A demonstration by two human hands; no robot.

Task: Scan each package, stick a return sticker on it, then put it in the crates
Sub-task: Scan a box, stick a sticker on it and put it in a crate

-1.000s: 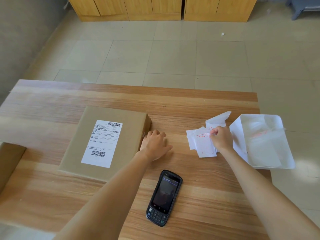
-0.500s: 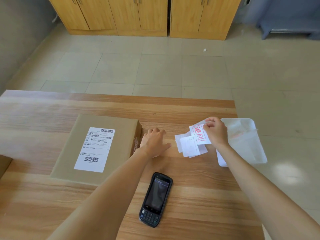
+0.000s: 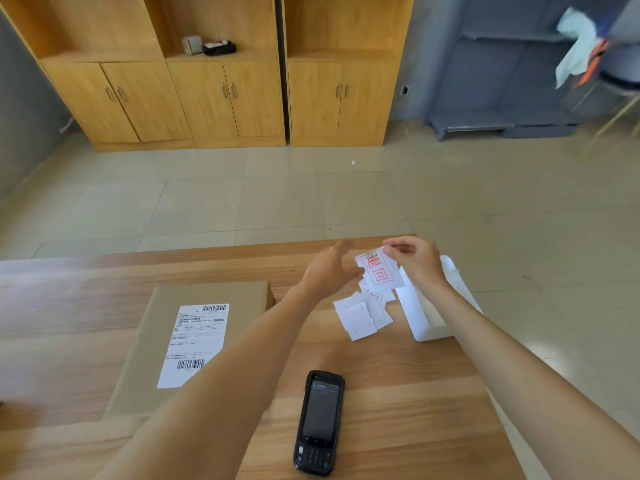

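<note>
- Lying near the table (image 3: pixel 398 393) edge, the black scanner (image 3: pixel 320 422) points its long axis away, unmoved.
- The package (image 3: pixel 207 327) lies label-up at left, lengthwise away.
- Left hand (image 3: pixel 329 268) has lifted off the table, fingers loose.
- Right hand (image 3: pixel 417 261) pinches a return sticker (image 3: pixel 379 271), now raised above the loose pile.

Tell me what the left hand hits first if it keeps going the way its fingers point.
Probably the sticker pinched in the right hand: the left hand reaches toward its near edge, though depth is unclear.

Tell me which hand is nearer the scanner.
Left. The left hand is raised beyond the scanner, roughly in line with it; the right hand, pinching a sticker, is further right.
</note>
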